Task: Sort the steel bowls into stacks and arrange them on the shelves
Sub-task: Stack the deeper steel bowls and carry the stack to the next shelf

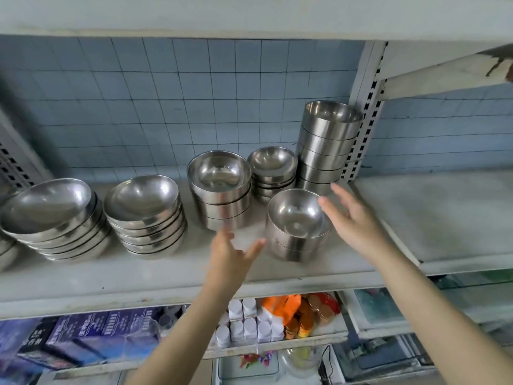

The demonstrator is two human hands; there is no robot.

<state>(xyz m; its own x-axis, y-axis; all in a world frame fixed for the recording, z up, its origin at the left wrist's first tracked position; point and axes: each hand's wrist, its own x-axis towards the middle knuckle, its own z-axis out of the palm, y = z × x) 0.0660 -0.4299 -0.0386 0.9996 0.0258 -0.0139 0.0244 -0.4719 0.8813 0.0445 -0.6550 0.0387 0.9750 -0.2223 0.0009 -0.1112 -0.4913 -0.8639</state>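
Observation:
Several stacks of steel bowls stand on the white shelf (166,276). A short stack of deep bowls (298,226) sits nearest the front edge. My left hand (230,254) is open just left of it, fingers spread, not touching. My right hand (352,218) is open at its right rim, fingertips close to the top bowl. Behind are a tall stack (327,145), a small-bowl stack (273,169) and a three-bowl stack (222,190). Two wide shallow stacks (144,215) (55,218) lean at the left.
A perforated upright post (366,107) divides this bay from the bare shelf (433,212) on the right. Blue tiles back the shelf. Below are white bottles (244,320), orange packets (294,312) and dark boxes (91,332).

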